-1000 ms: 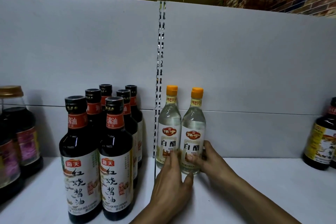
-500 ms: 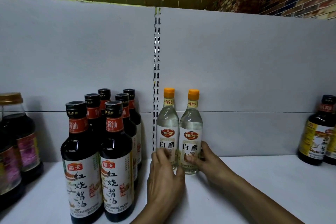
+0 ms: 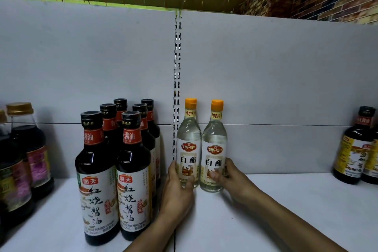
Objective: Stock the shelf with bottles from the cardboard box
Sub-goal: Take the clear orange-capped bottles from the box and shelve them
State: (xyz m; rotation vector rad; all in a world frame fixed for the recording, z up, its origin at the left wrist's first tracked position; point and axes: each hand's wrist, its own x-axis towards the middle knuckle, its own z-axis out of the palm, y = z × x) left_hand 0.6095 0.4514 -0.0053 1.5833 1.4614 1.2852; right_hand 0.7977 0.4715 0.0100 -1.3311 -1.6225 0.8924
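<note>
— Two clear vinegar bottles, then? Where did they stand?

— Upright on the white shelf (image 3: 296,206), side by side and touching, right against the grey back panel (image 3: 276,80). The left vinegar bottle (image 3: 188,143) sat just beside the slotted upright (image 3: 177,88); the right vinegar bottle (image 3: 214,145) stood next to it. Both had orange caps and white labels.

— And the hands?

— The left hand (image 3: 177,192) was wrapped around the lower part of the left bottle, fingers (image 3: 187,180) curled across its label. The right hand (image 3: 235,180) was grasping the base of the right bottle, its fingers (image 3: 214,175) pressed on the label front, thumb behind.

— What lay beyond those fingers?

— To the outside of the left hand, a cluster of six dark soy sauce bottles (image 3: 114,170) in two rows, the nearest pair close to the left wrist. Farther that way, dark jars with gold lids (image 3: 26,149). Well apart from the right fingers, at the far edge, more dark bottles with yellow labels (image 3: 356,149).
</note>
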